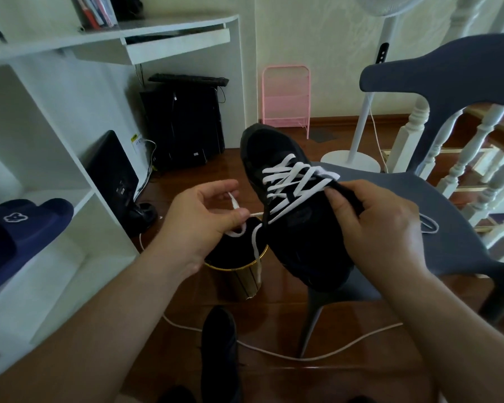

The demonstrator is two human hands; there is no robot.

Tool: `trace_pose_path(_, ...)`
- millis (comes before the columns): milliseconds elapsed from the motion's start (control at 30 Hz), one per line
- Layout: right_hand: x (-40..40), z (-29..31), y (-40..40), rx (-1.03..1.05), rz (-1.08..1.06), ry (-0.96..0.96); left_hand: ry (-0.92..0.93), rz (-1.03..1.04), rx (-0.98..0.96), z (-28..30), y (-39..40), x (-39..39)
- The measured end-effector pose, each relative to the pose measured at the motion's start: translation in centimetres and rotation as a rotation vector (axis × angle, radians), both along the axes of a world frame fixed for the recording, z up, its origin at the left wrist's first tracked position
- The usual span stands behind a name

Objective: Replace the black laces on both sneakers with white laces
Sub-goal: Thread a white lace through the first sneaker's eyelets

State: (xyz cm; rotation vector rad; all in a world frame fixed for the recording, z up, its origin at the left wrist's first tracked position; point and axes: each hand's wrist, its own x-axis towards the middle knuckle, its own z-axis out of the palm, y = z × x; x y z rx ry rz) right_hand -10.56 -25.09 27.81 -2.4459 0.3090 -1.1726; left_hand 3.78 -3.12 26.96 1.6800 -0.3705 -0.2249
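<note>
Under the right hand [376,225] a grey chair [454,216] carries the black sneaker [297,228], toe pointing away; that hand's fingers clamp the shoe's tongue and upper edge; just left of it the left hand [198,219] pinches the white lace [291,181] near its loose end; below, the second sneaker [220,353] lies on the floor.
</note>
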Motion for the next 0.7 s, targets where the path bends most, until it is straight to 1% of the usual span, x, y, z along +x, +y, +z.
trace_pose_path(33,-0.1,0.1,-0.3,0.001,-0.002,-0.008,-0.156,0.028,0.232,0.1,0.8,0.8)
trace_pose_path(67,-0.2,0.1,-0.5,-0.001,-0.007,-0.014,-0.318,0.057,0.505,0.1,1.6,1.5)
trace_pose_path(100,-0.2,0.1,-0.6,-0.004,-0.014,-0.017,-0.431,0.083,0.727,0.2,2.2,1.8)
trace_pose_path(133,-0.2,0.0,-0.6,-0.006,-0.020,-0.016,-0.468,0.083,0.835,0.1,2.5,2.1)
trace_pose_path(167,-0.2,-0.1,-0.5,-0.002,-0.024,-0.014,-0.457,0.058,0.843,-0.2,2.6,2.1)
trace_pose_path(200,-0.2,-0.2,-0.4,0.005,-0.026,-0.011,-0.438,0.025,0.797,-0.4,2.4,2.0)
trace_pose_path(233,-0.1,-0.2,-0.3,0.011,-0.023,-0.007,-0.439,-0.004,0.716,-0.5,2.0,1.7)
trace_pose_path(300,0.2,-0.4,0.0,0.006,-0.014,-0.006,-0.442,-0.007,0.489,-0.6,1.0,0.8)
trace_pose_path(333,0.3,-0.4,0.1,0.002,-0.008,-0.011,-0.412,-0.010,0.384,-0.5,0.5,0.3)
trace_pose_path(367,0.3,-0.4,0.2,0.004,0.000,-0.016,-0.388,-0.030,0.321,-0.4,0.1,-0.1)
trace_pose_path(500,0.4,-0.5,0.3,0.009,0.003,-0.022,-0.423,-0.127,0.318,-0.5,-0.6,-1.1)
trace_pose_path(600,0.3,-0.5,0.2,0.011,0.003,-0.026,-0.338,-0.158,0.260,-0.5,-0.4,-0.9)
trace_pose_path(700,0.2,-0.6,0.0,0.084,-0.009,-0.024,-0.245,-0.215,0.233,-0.5,-0.3,-0.7)
